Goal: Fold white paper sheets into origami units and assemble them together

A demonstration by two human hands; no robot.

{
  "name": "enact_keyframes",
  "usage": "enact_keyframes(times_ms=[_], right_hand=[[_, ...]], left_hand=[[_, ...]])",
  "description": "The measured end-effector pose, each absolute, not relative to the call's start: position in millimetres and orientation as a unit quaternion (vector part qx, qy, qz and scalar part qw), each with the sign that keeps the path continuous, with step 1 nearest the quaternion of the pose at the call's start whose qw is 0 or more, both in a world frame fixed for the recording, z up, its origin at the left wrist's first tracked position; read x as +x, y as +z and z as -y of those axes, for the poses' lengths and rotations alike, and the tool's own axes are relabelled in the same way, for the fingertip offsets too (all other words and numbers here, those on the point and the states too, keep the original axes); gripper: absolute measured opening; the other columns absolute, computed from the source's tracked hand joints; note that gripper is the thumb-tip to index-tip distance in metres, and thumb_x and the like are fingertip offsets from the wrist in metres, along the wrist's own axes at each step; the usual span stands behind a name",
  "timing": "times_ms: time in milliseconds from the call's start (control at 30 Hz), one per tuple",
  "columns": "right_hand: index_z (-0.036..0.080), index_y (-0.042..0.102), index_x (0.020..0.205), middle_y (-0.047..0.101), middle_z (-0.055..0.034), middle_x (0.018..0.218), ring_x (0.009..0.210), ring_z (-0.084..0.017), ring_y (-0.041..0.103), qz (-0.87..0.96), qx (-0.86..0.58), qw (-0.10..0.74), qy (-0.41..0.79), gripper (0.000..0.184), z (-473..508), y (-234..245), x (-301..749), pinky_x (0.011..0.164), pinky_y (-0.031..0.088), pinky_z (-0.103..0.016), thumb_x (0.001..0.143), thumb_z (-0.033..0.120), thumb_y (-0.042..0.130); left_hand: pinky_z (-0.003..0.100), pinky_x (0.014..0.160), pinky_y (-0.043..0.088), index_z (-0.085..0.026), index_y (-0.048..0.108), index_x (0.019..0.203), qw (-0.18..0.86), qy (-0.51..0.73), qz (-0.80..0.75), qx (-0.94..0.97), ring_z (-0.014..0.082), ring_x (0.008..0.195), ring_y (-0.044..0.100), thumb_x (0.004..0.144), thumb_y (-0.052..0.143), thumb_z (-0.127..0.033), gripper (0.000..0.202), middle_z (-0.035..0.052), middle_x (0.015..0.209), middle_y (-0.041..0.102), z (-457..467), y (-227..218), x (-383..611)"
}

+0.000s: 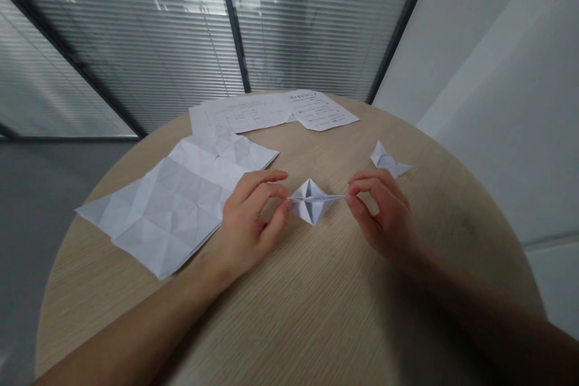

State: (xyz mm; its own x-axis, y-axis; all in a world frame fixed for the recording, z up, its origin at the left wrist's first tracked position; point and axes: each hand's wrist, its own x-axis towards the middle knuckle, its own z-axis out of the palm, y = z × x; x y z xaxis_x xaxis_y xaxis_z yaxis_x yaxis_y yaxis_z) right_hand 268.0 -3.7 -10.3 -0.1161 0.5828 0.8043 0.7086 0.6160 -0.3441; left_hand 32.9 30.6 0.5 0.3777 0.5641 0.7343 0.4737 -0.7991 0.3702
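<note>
A small white folded paper piece (311, 202), diamond-shaped with a raised crease across its middle, is stretched between my two hands over the round table. My left hand (256, 211) pinches its left tip between thumb and fingers. The pointed right tip sits in the pinch of my right hand (380, 208). Just beyond my right hand lies another folded paper piece (388, 161), partly hidden by the fingers. Creased white sheets (174, 211) lie to the left of my left hand, overlapping one another.
Printed paper sheets (266, 111) lie at the far edge of the round wooden table (289, 313). Behind it stand glass panels with blinds (181, 30) in dark frames. A pale wall (497, 102) rises on the right.
</note>
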Motion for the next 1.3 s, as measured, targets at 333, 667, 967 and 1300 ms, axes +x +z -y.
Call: enact_keyframes(times_ms=[333,667,967,1300], right_hand=[[0.024,0.054,0.090,0.058,-0.0073,0.098,0.095,-0.024,0.058,0.731,-0.470,0.477,-0.127,0.006,-6.0,-6.3,299.5,0.088,0.048,-0.045,0.095,0.025,0.052],[0.023,0.055,0.089,0.051,-0.0081,0.099,0.096,-0.025,0.054,0.758,-0.476,0.428,-0.123,0.009,-9.6,-7.2,308.0,0.085,0.048,-0.045,0.096,0.026,0.049],[0.025,0.060,0.090,0.054,-0.0080,0.101,0.098,-0.026,0.057,0.762,-0.439,0.434,-0.198,0.005,-7.1,-8.9,308.0,0.088,0.051,-0.048,0.092,0.022,0.056],[0.030,0.063,0.088,0.059,-0.0035,0.100,0.092,-0.023,0.059,0.780,-0.376,0.429,-0.258,0.015,-5.4,-6.9,312.0,0.099,0.049,-0.054,0.082,0.018,0.070]], left_hand=[[0.039,0.090,0.055,-0.020,0.060,0.090,0.032,0.470,-0.348,0.811,0.0205,0.101,0.064,0.093,0.057,-0.018,0.005,0.0059,0.108,0.066,-44.6,4.5,23.9],[0.035,0.084,0.055,-0.020,0.064,0.087,0.076,0.476,-0.353,0.802,0.0188,0.098,0.062,0.092,0.060,-0.018,0.006,0.0046,0.105,0.063,-53.7,2.1,20.8],[0.036,0.080,0.057,-0.024,0.065,0.088,-0.001,0.485,-0.337,0.807,0.0194,0.097,0.062,0.091,0.061,-0.017,0.008,0.0047,0.108,0.064,-53.4,0.2,15.7],[0.038,0.082,0.055,-0.026,0.066,0.089,-0.059,0.494,-0.292,0.817,0.0199,0.096,0.062,0.089,0.063,-0.013,0.014,0.0030,0.106,0.065,-53.4,-0.7,14.5]])
